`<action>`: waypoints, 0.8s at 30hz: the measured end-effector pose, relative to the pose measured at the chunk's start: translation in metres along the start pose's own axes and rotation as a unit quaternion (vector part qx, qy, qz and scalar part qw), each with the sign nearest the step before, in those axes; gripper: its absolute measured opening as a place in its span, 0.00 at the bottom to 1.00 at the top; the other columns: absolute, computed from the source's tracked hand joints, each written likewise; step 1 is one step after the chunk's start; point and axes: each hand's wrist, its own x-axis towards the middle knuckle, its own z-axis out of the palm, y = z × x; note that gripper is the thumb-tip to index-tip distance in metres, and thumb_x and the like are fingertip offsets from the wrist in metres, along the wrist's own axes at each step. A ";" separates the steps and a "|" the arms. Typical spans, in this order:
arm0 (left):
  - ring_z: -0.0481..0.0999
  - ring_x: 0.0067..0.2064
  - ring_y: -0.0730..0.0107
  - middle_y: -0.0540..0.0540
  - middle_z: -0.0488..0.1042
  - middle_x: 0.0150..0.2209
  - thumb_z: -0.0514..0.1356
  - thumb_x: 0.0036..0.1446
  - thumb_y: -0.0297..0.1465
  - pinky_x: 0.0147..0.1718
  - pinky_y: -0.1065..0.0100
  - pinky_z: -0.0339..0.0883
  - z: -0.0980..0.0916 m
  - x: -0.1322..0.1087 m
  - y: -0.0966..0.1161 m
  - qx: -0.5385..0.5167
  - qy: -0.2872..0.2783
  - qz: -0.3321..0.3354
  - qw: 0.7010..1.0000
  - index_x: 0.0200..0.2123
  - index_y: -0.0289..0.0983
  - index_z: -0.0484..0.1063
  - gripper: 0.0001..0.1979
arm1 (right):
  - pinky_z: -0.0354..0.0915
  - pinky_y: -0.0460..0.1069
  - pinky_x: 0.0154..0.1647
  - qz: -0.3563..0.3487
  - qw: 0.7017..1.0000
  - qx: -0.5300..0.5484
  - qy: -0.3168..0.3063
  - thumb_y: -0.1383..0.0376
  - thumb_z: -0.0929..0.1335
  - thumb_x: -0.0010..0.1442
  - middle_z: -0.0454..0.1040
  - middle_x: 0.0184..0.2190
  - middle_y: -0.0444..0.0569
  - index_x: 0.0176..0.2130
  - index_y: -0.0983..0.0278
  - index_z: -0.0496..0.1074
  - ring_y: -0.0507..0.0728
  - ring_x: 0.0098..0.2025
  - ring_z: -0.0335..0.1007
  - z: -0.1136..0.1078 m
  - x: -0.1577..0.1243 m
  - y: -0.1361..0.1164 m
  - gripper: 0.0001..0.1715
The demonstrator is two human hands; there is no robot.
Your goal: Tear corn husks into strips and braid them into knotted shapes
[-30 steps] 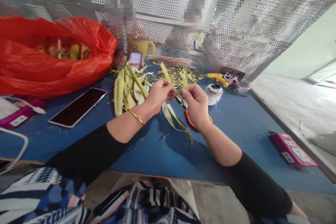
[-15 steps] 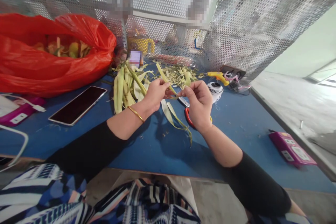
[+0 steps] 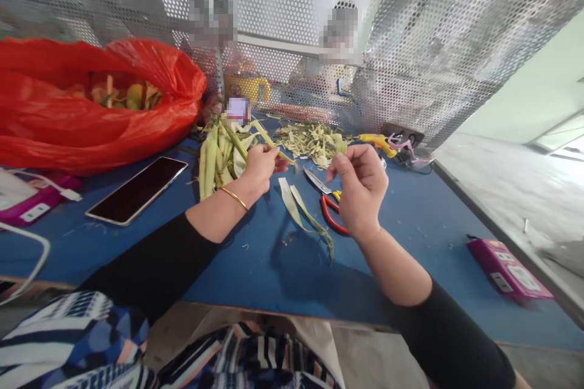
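My left hand (image 3: 261,167) pinches a long yellow-green corn husk strip (image 3: 263,134) whose lower end sticks out past the fingertips. To the right, my right hand (image 3: 362,188) is raised with curled fingers, and a short pale green husk piece (image 3: 340,144) shows above its thumb and forefinger. Just left of that hand lie scissors (image 3: 328,200) with red and yellow handles, partly hidden by it. A forked dry husk strip (image 3: 296,209) rests on the blue table between the hands. Behind my left hand is a bundle of husks (image 3: 212,161).
Husk scraps (image 3: 310,140) are heaped at the back. A yellow glue gun (image 3: 378,143) and pink-framed glasses (image 3: 410,152) lie back right. A red plastic bag (image 3: 150,127) and a phone (image 3: 139,189) are at left. Purple power strips (image 3: 508,267) flank the table. A perforated screen (image 3: 283,6) stands behind.
My hands have drawn apart: the left went left with its husk strip, the right went right and slightly down with the pale piece. More of the scissors shows now.
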 end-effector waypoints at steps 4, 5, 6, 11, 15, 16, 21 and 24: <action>0.72 0.20 0.76 0.54 0.67 0.20 0.55 0.59 0.21 0.19 0.75 0.63 -0.004 0.003 0.007 0.005 0.045 0.010 0.999 0.26 0.37 0.62 0.10 | 0.57 0.47 0.22 -0.025 0.998 0.011 0.054 0.61 0.67 0.63 0.60 0.21 0.37 0.31 0.58 0.60 0.48 0.18 0.57 -0.004 0.003 -0.003 0.11; 0.71 0.19 0.77 0.54 0.68 0.21 0.56 0.58 0.21 0.18 0.76 0.62 -0.004 0.001 0.009 0.010 0.039 0.015 0.999 0.26 0.37 0.63 0.10 | 0.58 0.47 0.23 -0.031 0.997 0.008 0.070 0.61 0.67 0.63 0.60 0.22 0.37 0.32 0.58 0.60 0.48 0.19 0.58 -0.005 0.004 -0.002 0.11; 0.71 0.19 0.77 0.53 0.69 0.21 0.57 0.58 0.22 0.18 0.76 0.61 -0.004 -0.002 0.010 0.016 0.019 0.020 1.000 0.26 0.36 0.63 0.09 | 0.60 0.48 0.25 -0.035 0.996 0.007 0.076 0.61 0.67 0.62 0.62 0.23 0.38 0.32 0.58 0.60 0.49 0.21 0.61 -0.006 0.006 0.000 0.10; 0.73 0.23 0.76 0.51 0.72 0.22 0.64 0.48 0.24 0.18 0.77 0.59 0.003 -0.029 0.009 0.010 -0.172 -0.006 0.985 0.24 0.35 0.67 0.07 | 0.64 0.53 0.45 0.006 0.997 -0.045 -0.065 0.63 0.68 0.57 0.71 0.34 0.46 0.27 0.61 0.63 0.56 0.42 0.69 -0.009 0.012 0.018 0.10; 0.66 0.20 0.79 0.54 0.67 0.19 0.64 0.42 0.24 0.18 0.77 0.53 0.006 -0.043 0.005 0.003 -0.175 0.006 0.985 0.21 0.35 0.69 0.06 | 0.62 0.50 0.36 0.131 0.966 -0.093 -0.202 0.60 0.67 0.53 0.67 0.25 0.43 0.24 0.61 0.63 0.54 0.32 0.65 -0.008 0.010 0.028 0.10; 0.64 0.20 0.80 0.55 0.66 0.17 0.64 0.41 0.24 0.18 0.76 0.51 0.007 -0.044 0.004 0.006 -0.172 0.008 0.985 0.20 0.35 0.69 0.06 | 0.60 0.49 0.32 0.152 0.959 -0.099 -0.216 0.59 0.66 0.52 0.66 0.23 0.42 0.25 0.61 0.63 0.53 0.29 0.64 -0.008 0.009 0.029 0.10; 0.65 0.23 0.80 0.53 0.69 0.19 0.62 0.40 0.21 0.24 0.76 0.56 0.007 -0.043 0.005 -0.004 -0.142 0.032 0.989 0.18 0.34 0.71 0.05 | 0.59 0.48 0.27 0.217 0.952 -0.097 -0.193 0.58 0.66 0.51 0.68 0.20 0.41 0.25 0.59 0.62 0.54 0.25 0.68 -0.005 0.006 0.028 0.10; 0.70 0.25 0.76 0.49 0.74 0.22 0.62 0.43 0.22 0.28 0.73 0.62 0.009 -0.043 0.005 -0.062 -0.174 0.004 0.983 0.20 0.34 0.73 0.04 | 0.62 0.49 0.28 0.213 0.958 -0.083 -0.173 0.59 0.67 0.51 0.69 0.20 0.41 0.24 0.59 0.61 0.55 0.26 0.71 -0.002 0.003 0.028 0.11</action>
